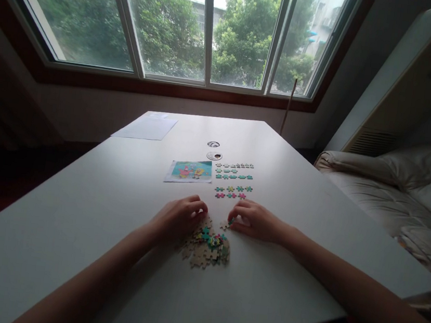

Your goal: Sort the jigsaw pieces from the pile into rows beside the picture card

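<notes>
A loose pile of jigsaw puzzle pieces (200,258) lies between my forearms, mostly tan backs up, with a few green and yellow faces. At the pile's upper left edge rests my left hand (181,215), its fingers curled together; whatever the fingertips hold is too small to make out. My right hand (255,220) pinches a greenish puzzle piece (231,220) between thumb and fingers, right beside a tan piece (224,225) on the table. Beyond the hands, sorted pieces (233,176) sit in rows, green ones farther off and pink ones (231,195) nearest.
Left of the rows lies a picture sheet (188,171) with cartoon figures. Two round inserts (214,156) are behind it on the white table (117,191). Papers (145,127) lie at the far left corner. A sofa (388,188) stands to the right, windows ahead.
</notes>
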`<action>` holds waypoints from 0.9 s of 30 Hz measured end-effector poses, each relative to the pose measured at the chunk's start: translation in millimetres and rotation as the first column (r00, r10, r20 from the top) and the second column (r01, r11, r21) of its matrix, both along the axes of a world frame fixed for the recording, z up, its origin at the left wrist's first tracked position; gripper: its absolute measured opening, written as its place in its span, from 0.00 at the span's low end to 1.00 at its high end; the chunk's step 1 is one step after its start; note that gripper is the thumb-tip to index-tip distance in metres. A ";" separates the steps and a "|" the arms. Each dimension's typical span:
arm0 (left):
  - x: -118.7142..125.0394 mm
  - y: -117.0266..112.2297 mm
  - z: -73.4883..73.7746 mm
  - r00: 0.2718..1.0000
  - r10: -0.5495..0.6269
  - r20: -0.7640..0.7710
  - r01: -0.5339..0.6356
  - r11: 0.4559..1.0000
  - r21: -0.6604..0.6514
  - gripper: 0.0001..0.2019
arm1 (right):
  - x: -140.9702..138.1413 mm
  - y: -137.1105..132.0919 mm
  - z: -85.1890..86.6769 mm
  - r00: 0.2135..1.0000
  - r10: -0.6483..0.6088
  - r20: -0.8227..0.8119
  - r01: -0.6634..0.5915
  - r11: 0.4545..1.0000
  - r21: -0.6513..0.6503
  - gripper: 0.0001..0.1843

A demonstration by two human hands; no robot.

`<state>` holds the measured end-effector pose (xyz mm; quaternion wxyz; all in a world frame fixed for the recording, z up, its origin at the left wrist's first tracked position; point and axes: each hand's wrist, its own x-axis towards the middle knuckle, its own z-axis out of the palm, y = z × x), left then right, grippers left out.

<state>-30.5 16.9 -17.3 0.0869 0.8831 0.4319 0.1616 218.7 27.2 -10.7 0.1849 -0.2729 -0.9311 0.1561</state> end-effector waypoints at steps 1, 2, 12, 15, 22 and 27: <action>0.6 -0.1 -0.1 1.000 -0.006 0.013 0.006 1.000 -0.007 0.10 | 0.5 0.2 0.3 1.000 -0.012 0.003 0.012 1.000 -0.006 0.09; 1.5 -0.4 -0.2 1.000 -0.011 0.026 0.011 1.000 -0.015 0.10 | 0.6 0.2 0.3 1.000 -0.024 0.006 0.024 1.000 -0.011 0.10; 24.1 -16.0 3.3 0.997 -0.053 0.056 0.057 0.996 -0.067 0.10 | -3.5 5.6 -4.7 0.992 -0.123 0.021 0.124 0.986 -0.110 0.11; 26.6 -17.3 3.6 0.998 -0.048 0.050 0.050 0.997 -0.055 0.11 | -5.1 3.1 -3.1 0.990 -0.133 0.034 0.137 0.983 -0.123 0.11; 22.3 -16.8 1.2 0.992 -0.127 0.010 0.128 0.992 -0.014 0.13 | -5.8 -1.2 -2.8 0.998 -0.062 0.012 0.063 0.992 -0.111 0.11; 20.9 -17.0 2.6 0.986 -0.161 0.044 0.162 0.986 -0.032 0.12 | -4.4 0.0 1.9 0.995 -0.076 0.061 0.085 0.984 -0.159 0.11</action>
